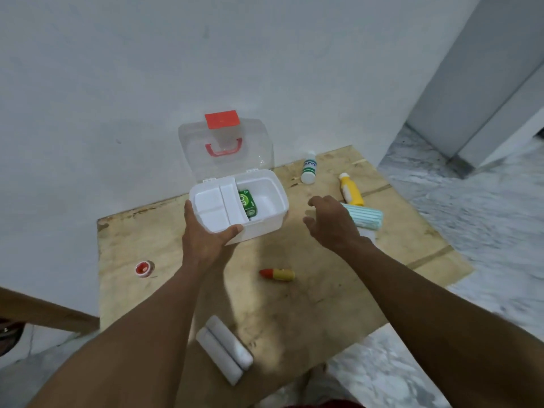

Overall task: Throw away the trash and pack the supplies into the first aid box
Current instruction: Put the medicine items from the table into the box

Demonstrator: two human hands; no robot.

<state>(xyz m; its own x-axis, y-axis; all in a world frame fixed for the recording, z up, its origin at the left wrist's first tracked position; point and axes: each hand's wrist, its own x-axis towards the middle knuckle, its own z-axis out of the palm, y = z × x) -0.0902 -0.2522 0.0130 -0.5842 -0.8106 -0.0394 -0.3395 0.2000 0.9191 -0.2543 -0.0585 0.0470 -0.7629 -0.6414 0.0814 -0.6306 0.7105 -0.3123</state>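
The white first aid box (273, 219) stands open at the back of the table, its clear lid (225, 145) with red latch and handle upright. A white tray covers its left half and a green packet (248, 203) lies inside. My left hand (206, 234) grips the box's near left corner, thumb on the rim. My right hand (331, 220) hovers empty to the right of the box, fingers loosely curled. Beyond it lie a pale blue striped pack (366, 216), a yellow bottle (350, 189) and a white bottle with green label (309, 167).
On the wooden table (294, 304) lie a small red-and-yellow tube (278, 274), two white bandage rolls (225, 348) near the front edge and a small red-capped jar (143, 268) at the left edge. A white wall stands behind; grey marbled floor lies to the right.
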